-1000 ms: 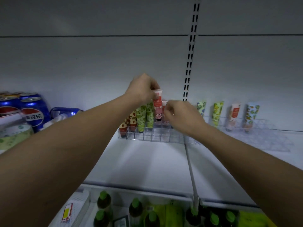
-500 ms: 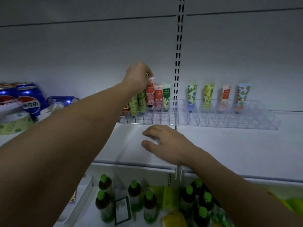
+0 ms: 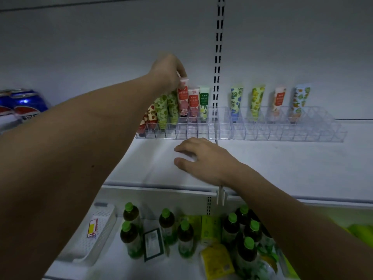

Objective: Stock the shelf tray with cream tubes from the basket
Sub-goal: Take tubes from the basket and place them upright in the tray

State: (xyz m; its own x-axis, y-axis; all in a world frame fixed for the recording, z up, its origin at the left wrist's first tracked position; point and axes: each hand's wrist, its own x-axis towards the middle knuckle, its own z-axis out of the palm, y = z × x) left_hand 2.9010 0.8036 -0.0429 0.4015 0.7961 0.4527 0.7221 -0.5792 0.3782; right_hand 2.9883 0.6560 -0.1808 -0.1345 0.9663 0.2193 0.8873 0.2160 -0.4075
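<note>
A clear compartment tray (image 3: 222,134) stands at the back of the white shelf, holding several cream tubes upright. My left hand (image 3: 168,72) pinches the top of a pink-and-red tube (image 3: 183,98) that stands in a back slot, beside another pink tube (image 3: 193,105) and a green-labelled tube (image 3: 204,104). Green-patterned tubes (image 3: 164,110) fill slots to its left. My right hand (image 3: 201,158) hovers low over the shelf in front of the tray, fingers loosely spread, holding nothing. No basket is visible.
A second clear tray (image 3: 292,130) to the right holds several spaced tubes. Blue soda cans (image 3: 24,104) stand at far left. Below the shelf (image 3: 282,168) sit green-capped bottles (image 3: 131,229), yellow packets (image 3: 218,259) and a white perforated tray (image 3: 96,235).
My right hand came away from the tray and dropped down to the shelf front. My left hand stayed on the pink tube's top. The view shifted downward.
</note>
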